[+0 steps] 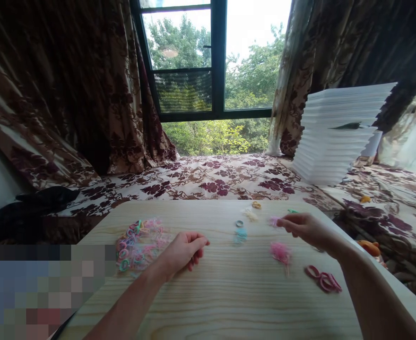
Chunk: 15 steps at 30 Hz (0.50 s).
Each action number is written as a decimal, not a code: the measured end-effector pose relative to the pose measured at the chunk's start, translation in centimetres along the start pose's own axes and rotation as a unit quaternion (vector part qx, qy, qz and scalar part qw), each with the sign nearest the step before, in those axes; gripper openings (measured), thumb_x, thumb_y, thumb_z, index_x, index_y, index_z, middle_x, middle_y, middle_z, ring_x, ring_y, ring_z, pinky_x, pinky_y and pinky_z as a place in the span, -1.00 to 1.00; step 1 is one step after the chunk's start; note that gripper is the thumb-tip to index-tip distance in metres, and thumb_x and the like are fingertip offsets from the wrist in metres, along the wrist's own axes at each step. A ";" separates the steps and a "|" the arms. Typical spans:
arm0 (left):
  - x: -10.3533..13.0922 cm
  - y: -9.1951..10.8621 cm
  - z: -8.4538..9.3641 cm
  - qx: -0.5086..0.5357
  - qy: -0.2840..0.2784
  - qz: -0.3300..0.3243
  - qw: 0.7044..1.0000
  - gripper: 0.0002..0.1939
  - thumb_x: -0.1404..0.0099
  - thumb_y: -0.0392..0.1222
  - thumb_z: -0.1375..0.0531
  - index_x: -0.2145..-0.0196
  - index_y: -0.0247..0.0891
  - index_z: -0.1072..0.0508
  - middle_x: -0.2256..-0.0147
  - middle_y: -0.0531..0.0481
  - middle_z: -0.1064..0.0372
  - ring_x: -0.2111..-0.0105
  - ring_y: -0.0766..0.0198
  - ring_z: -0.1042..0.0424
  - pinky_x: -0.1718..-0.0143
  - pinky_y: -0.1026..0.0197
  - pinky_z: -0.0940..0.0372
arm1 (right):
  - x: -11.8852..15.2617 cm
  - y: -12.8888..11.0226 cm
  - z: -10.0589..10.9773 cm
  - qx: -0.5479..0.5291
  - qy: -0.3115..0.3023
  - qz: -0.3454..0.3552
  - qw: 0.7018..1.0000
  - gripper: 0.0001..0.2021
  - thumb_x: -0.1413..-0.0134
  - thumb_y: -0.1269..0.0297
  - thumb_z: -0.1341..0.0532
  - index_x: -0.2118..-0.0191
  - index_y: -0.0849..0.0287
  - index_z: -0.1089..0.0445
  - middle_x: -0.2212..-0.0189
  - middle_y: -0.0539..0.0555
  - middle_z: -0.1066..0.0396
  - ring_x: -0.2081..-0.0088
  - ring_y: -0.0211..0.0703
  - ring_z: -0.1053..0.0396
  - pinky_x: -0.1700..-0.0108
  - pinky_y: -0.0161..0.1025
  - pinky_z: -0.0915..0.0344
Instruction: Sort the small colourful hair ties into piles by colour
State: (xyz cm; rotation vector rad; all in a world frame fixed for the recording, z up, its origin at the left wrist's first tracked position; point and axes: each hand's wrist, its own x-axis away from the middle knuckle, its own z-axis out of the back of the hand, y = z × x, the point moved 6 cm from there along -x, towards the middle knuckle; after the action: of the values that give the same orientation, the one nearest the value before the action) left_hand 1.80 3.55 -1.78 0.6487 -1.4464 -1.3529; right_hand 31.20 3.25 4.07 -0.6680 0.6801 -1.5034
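My right hand (302,229) reaches over the right part of the table, thumb and fingers pinched together. Its fingertips touch a small purple bunch of elastic bands (274,221); whether one is between them is hidden. Near the middle, my left hand (185,250) is closed with curled fingers, and what it holds, if anything, cannot be made out. Beside it on the left lies a mixed heap of colourful hair ties (125,252). Sorted by colour are pink bands (280,252), blue bands (240,235), cream bands (250,215) and thick dark-pink hair ties (323,278).
A grey-green ring (239,223) and a mustard hair tie (256,205) lie on the pale wooden table (215,307). Something green (293,211) sits behind my right hand. Beyond the table stands a tall paper stack (335,137) on the floral cloth (215,177).
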 end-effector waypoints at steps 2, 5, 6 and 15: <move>-0.4 0.0 0.2 0.008 0.006 -0.001 1.000 -0.65 -0.02 0.03 -0.16 0.38 -0.35 -0.38 0.63 0.14 -0.21 0.70 0.48 -0.14 0.75 0.42 0.00 | -0.7 -2.1 -1.3 -0.044 0.012 0.041 0.998 -0.65 0.11 0.00 -0.14 0.50 0.20 -0.48 0.65 -0.01 -0.29 0.57 -0.28 -0.19 0.52 -0.33 -0.13; -0.7 0.8 1.2 -0.006 0.031 -0.014 0.999 -0.69 -0.02 0.00 -0.15 0.41 -0.34 -0.37 0.61 0.13 -0.22 0.68 0.48 -0.17 0.72 0.42 -0.01 | -1.7 -5.5 -5.4 -0.056 -0.045 0.076 0.995 -0.68 0.06 0.07 -0.13 0.49 0.22 -0.47 0.65 -0.03 -0.28 0.58 -0.31 -0.17 0.54 -0.36 -0.11; -0.8 1.4 1.8 -0.018 0.043 -0.026 0.999 -0.71 -0.03 -0.02 -0.14 0.43 -0.34 -0.37 0.61 0.12 -0.21 0.67 0.47 -0.18 0.72 0.41 -0.02 | -1.9 -6.6 -7.0 -0.058 -0.068 0.088 0.992 -0.70 0.06 0.10 -0.13 0.50 0.22 -0.47 0.65 -0.03 -0.28 0.58 -0.32 -0.17 0.55 -0.37 -0.10; 1.3 4.4 9.9 -0.249 0.162 -0.108 0.949 -0.77 -0.04 -0.16 -0.11 0.47 -0.37 -0.47 0.56 0.04 -0.35 0.55 0.37 -0.27 0.55 0.35 -0.09 | -1.6 -9.8 -16.1 -0.088 -0.113 0.209 0.967 -0.71 -0.04 0.10 -0.10 0.41 0.20 -0.44 0.59 -0.01 -0.34 0.55 -0.28 -0.21 0.53 -0.36 -0.15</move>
State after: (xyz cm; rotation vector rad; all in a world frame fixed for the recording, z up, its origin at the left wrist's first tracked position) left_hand -6.59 7.33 4.09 0.6665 -0.7431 -1.6150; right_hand 12.66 5.55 0.92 -0.7622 0.7296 -0.9687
